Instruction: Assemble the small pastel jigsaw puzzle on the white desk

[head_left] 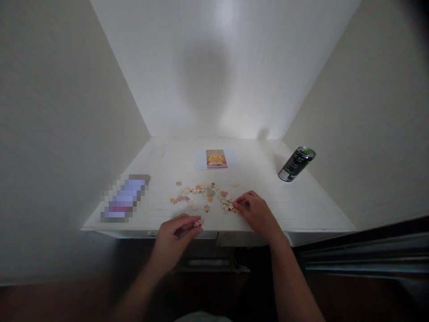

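My left hand (179, 230) is above the table's front edge, thumb and fingers pinched on a small pale jigsaw puzzle piece (197, 223). To its right, my right hand (256, 210) reaches down to the right side of a heap of jigsaw pieces (228, 205). Its thumb and fingertips close on a reddish piece at the heap's edge, partly hidden by the fingers. More loose pieces (201, 190) spread to the left and behind the heap, some pale, others orange, pink or greenish. Behind them lies a picture card (216, 159) with a yellow figure on it.
A dark drink can (296, 164) with green marks stands on the right of the white table (161, 167). A blurred-out phone-like object (126, 198) lies on the left. Walls close in the table at the back and both sides.
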The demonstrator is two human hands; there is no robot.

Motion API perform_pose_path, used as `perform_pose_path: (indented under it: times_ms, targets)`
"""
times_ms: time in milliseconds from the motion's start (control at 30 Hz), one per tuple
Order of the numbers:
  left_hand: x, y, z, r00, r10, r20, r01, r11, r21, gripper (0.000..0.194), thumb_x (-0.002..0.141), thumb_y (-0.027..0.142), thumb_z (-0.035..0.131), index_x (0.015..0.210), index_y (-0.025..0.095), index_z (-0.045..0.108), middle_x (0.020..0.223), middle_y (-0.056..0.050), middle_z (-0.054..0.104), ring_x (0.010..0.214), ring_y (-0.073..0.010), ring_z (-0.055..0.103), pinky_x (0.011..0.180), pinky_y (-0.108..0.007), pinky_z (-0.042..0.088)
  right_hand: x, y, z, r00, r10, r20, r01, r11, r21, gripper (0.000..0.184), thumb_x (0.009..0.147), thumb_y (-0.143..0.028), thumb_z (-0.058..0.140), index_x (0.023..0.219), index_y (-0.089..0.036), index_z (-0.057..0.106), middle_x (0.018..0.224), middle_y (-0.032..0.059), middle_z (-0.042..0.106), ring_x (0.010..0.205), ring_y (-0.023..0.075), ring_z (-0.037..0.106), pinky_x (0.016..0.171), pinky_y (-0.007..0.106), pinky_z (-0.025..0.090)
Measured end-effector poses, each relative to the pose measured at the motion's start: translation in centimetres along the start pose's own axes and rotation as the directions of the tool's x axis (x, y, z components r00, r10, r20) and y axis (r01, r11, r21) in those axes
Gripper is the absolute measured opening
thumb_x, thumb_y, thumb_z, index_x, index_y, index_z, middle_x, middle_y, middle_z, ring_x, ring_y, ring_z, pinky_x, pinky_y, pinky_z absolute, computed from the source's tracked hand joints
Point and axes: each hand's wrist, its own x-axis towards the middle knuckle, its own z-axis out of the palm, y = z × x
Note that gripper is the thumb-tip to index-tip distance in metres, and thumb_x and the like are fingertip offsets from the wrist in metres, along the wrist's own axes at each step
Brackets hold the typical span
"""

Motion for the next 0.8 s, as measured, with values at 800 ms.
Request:
perform_pose_path:
  times_ms: [800]
  targets:
    - [0.5, 0.1, 0.0, 0.997, -0.076, -0.018, 0.069, 0.967, -0.246, 0.024, 0.083, 0.028, 0.074, 0.106, 0.022, 0.074, 0.094, -0.003, 0.068, 0.084, -0.0153, 0.066, 0.077, -0.021, 0.053, -3.3, -7.1, 5.4, 0.967, 0.034, 0.253, -0.227, 0.571, 0.789, 0.027, 0.082, -0.038, 0.071, 0.102, -0.02, 0.072, 0.078, 0.002, 0.071, 0.07, 0.0146, 0.063, 0.068, 0.029, 0.05]
